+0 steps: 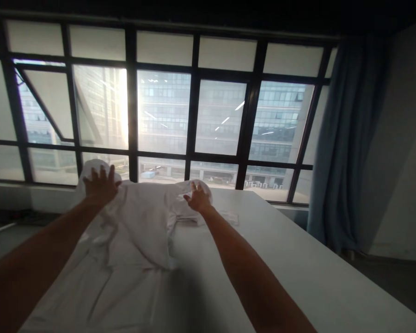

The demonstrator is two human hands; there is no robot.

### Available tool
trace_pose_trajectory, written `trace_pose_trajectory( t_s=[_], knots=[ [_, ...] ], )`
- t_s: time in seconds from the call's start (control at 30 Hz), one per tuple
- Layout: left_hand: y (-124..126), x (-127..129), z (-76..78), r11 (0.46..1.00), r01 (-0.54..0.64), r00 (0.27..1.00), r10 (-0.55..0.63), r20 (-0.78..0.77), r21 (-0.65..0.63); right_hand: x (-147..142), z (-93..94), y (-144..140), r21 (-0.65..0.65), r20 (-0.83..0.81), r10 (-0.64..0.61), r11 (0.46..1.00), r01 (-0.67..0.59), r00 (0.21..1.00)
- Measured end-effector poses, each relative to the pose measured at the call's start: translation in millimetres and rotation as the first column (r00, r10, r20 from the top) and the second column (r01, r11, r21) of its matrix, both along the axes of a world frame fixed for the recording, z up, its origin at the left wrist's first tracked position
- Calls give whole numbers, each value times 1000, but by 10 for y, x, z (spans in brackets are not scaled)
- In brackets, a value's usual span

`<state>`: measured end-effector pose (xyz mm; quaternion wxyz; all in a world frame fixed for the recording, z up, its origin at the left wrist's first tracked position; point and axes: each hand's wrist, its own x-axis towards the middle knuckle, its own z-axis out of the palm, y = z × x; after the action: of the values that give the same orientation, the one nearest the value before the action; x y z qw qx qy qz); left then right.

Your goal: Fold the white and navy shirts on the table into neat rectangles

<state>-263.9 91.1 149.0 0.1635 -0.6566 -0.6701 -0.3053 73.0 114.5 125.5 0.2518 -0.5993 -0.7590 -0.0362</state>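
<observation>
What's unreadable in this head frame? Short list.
- Left hand: backlit by the window; whether its fingers pinch the white cloth or just lie on it is unclear.
- Right hand: palm side turned away, grip hidden.
- Cloth: what kind of item it is stays unclear; crumpled, near end cut by the bottom edge.
- Table: left side covered by the cloth.

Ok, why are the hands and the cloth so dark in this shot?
Head view: strong backlight from the window, with glare left of centre; left hand, right hand and white cloth sit in shade, slightly soft; window bars bow from lens distortion.
</observation>
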Motion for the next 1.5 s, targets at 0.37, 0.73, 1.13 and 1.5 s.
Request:
trace_pose_trajectory(
  t_s=[0.37, 0.73, 1.13, 1.5],
  knots=[
    [-1104, 1501, -1353, 821, 177, 927, -324, -187, -543, 892, -1421, -1442, -154, 274, 254, 964, -219, 928],
    [-1938, 2242, -1928, 681, 672, 726, -684, 77, -289, 1235, -1420, -2413, -278, 272, 70, 961, 9, 960],
    [-1986, 2181, -1988, 621, 736, 662, -744, 94, -270, 1345, -1471, -2290, -305, 73, 136, 946, -108, 988],
    [-1941, 2167, -1953, 675, 682, 713, -699, 51, -282, 1356, -1460, -2337, -308, 112, 140, 946, -99, 984]
  ],
)
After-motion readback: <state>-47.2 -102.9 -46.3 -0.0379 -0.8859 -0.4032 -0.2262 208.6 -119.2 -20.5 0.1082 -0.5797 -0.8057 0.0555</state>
